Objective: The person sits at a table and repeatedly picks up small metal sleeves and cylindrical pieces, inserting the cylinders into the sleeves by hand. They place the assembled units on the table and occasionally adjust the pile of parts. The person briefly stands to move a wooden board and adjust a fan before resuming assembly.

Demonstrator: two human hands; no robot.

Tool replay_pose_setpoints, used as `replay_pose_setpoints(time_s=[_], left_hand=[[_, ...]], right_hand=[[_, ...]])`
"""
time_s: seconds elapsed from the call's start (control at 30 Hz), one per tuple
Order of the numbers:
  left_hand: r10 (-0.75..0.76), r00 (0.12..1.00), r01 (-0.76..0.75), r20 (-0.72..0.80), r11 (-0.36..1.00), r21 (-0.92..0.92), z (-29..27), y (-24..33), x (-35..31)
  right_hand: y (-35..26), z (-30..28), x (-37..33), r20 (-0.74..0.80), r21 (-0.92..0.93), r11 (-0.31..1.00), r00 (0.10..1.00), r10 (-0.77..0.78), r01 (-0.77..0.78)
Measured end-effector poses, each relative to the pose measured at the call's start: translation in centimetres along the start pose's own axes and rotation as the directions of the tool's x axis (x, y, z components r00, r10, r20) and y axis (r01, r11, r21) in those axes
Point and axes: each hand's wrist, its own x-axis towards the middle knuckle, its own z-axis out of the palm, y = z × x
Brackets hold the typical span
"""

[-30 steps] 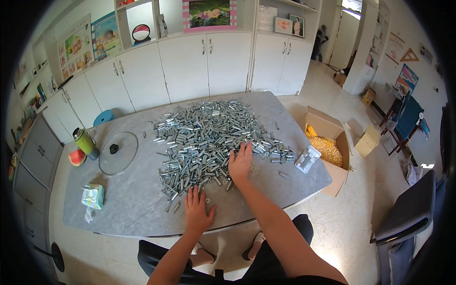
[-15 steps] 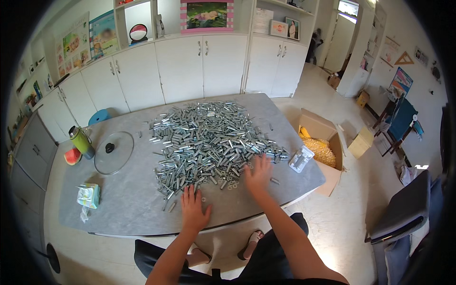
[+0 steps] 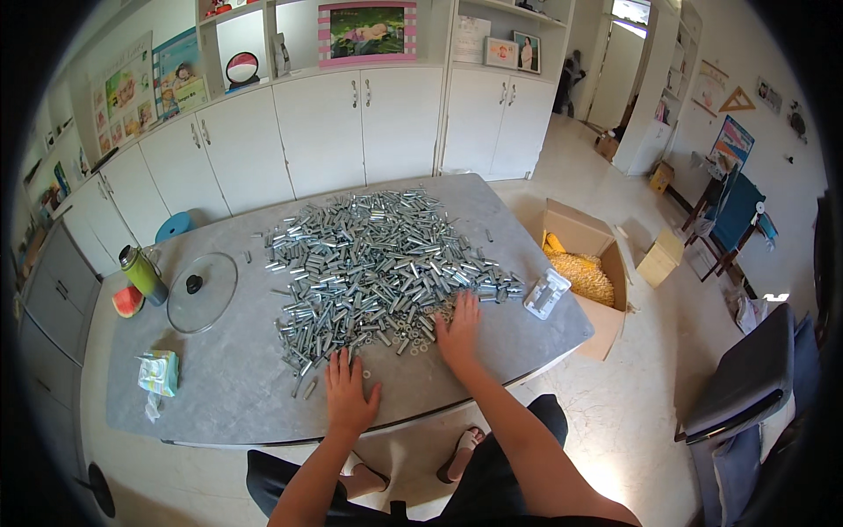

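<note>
A wide heap of small silvery metal cylinders (image 3: pixel 360 255) covers the middle of the grey table (image 3: pixel 237 378). My left hand (image 3: pixel 349 397) rests palm down at the heap's near edge, fingers spread, the tips by the lowest pieces. Further right, my right hand (image 3: pixel 458 335) lies with its fingers stretched out against the near right side of the heap. Neither hand grips anything. Between the two hands are several small flat washers (image 3: pixel 417 345), with one single washer (image 3: pixel 366 374) close to my left hand. A few loose cylinders (image 3: pixel 310 388) lie left of that hand.
At the left of the table are a glass lid (image 3: pixel 219 303), a green bottle (image 3: pixel 140 274), a watermelon piece (image 3: pixel 128 300) and a wipes pack (image 3: pixel 158 372). A white plastic tray (image 3: pixel 547 293) sits at the right edge, beside an open cardboard box (image 3: pixel 575 224) on the floor.
The whole view has shifted slightly left. My right hand has moved a little left along the heap and is less blurred. A loose cylinder right of it no longer shows there.
</note>
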Motion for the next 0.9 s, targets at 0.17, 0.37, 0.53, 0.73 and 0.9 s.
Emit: replay_pose_setpoints(time_s=[0.17,0.37,0.53,0.73,0.9], left_hand=[[-0.011,1.0,0.01,-0.017,0.999,-0.041,0.3,0.0,-0.1],[-0.014,1.0,0.014,-0.004,0.999,-0.033,0.1,0.3,0.1],[-0.013,1.0,0.013,0.002,0.999,-0.042,0.0,0.3,0.1],[0.0,1.0,0.0,0.002,1.0,-0.024,0.0,0.2,0.1],[0.009,1.0,-0.009,0.008,1.0,-0.013,-0.1,0.2,0.2]], right_hand=[[3.5,-1.9,2.3,-0.245,-0.163,0.986,0.97,-0.013,-0.028],[8.5,-2.2,6.8,-0.328,-0.301,0.927,0.937,0.119,-0.224],[10.7,0.1,8.6,-0.366,-0.294,0.878,0.893,0.262,-0.378],[8.6,2.6,10.0,-0.23,-0.163,0.924,0.924,0.306,-0.346],[7.5,5.2,9.8,-0.146,-0.145,0.956,0.962,0.233,-0.253]])
